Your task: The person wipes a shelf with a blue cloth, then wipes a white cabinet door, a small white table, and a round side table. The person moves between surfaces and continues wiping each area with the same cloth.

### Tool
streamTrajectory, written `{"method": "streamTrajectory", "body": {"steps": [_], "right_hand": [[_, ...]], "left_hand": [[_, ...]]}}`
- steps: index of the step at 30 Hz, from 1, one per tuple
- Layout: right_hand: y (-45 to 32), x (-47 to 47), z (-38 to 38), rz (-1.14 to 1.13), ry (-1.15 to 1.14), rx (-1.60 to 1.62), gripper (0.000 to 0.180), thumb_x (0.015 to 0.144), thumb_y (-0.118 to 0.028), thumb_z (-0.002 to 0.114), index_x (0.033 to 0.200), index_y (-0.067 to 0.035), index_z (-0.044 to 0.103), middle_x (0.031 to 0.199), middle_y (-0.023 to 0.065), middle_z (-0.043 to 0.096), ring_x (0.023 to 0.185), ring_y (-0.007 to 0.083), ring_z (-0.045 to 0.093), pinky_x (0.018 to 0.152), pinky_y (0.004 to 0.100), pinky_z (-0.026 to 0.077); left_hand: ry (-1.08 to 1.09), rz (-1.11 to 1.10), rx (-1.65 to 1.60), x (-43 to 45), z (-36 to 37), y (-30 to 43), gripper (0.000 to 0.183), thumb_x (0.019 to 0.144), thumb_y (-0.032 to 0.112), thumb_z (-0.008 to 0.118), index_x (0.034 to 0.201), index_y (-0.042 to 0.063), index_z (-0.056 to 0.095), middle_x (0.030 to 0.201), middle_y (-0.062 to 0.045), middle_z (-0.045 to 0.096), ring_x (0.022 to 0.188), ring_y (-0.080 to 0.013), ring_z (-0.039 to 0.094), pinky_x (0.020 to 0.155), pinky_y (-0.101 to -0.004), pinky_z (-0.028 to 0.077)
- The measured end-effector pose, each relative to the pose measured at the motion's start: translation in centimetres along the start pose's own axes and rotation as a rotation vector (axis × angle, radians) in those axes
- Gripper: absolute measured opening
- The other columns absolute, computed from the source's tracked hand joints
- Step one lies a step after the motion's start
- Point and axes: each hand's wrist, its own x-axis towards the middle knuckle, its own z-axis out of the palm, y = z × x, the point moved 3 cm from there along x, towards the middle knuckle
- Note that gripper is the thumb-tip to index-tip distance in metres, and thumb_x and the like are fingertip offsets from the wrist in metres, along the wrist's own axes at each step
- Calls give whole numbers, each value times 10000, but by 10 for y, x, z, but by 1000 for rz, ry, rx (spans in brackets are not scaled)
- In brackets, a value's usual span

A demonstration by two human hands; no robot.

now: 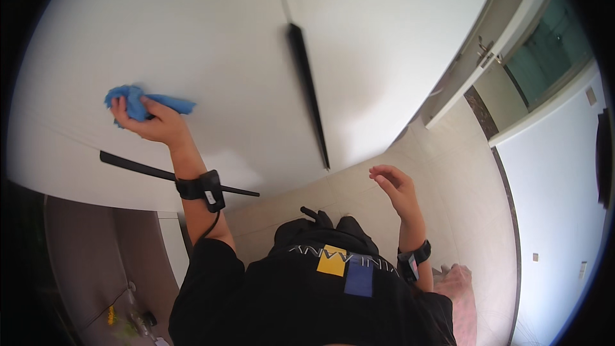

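My left hand [161,122] grips a crumpled blue cloth [170,103] and holds it at the white cabinet front [226,48]. Part of the cloth bunches over the fingers, and a loose end sticks out past the thumb. Behind my left forearm runs a long black handle [134,166] on the white front. A second black handle [307,86], long and tapered, lies further right along a door seam. My right hand [396,187] hangs in the air over the floor, its fingers loosely curved and the thumb apart, with nothing in it.
Beige floor tiles [432,168] stretch below and to the right. An ajar white door [461,89] with a metal lever handle is at upper right, near a white wall [557,202]. Pinkish fabric [456,293] shows at lower right. A brownish panel [91,235] stands at lower left.
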Motion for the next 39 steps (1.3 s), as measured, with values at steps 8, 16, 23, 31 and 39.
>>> {"method": "streamTrajectory", "body": {"steps": [8,16,23,31,39], "right_hand": [[5,-7,-55,-15,-9,12,213,890,-98,649,1082,-6,643,1040,71,680,983,144,634,876,284,491],[16,-56,-121,-4,302,-26,231,890,-120,656,1094,-13,644,1031,67,681,979,146,633,875,287,488],[26,-87,-188,-58,600,31,210,918,-90,617,1107,1,626,1024,47,651,962,121,608,863,261,476],[18,-69,-291,23,744,-8,223,922,-64,598,1128,20,602,1083,65,642,1002,140,599,877,268,469],[-2,-81,-341,140,850,52,229,921,-93,610,1132,-7,617,1056,56,652,990,114,593,873,266,484]], "left_hand": [[-384,129,-337,-68,42,139,326,906,-15,467,1230,-6,429,1321,-203,488,1289,-417,410,1092,-516,287],[-442,462,-368,-111,143,221,299,857,-25,496,1146,32,552,1335,-167,509,1282,-389,431,1058,-562,294],[-855,559,-84,-259,235,205,468,727,-5,517,1149,172,616,1337,-32,540,1320,-294,415,1056,-542,275],[-1227,438,-507,-421,268,255,416,734,-45,505,1087,141,623,1268,-34,575,1261,-251,483,1021,-453,314],[-1441,15,-811,-467,302,327,507,694,-107,469,1160,56,589,1200,-147,583,1126,-343,543,1001,-411,408]]}}
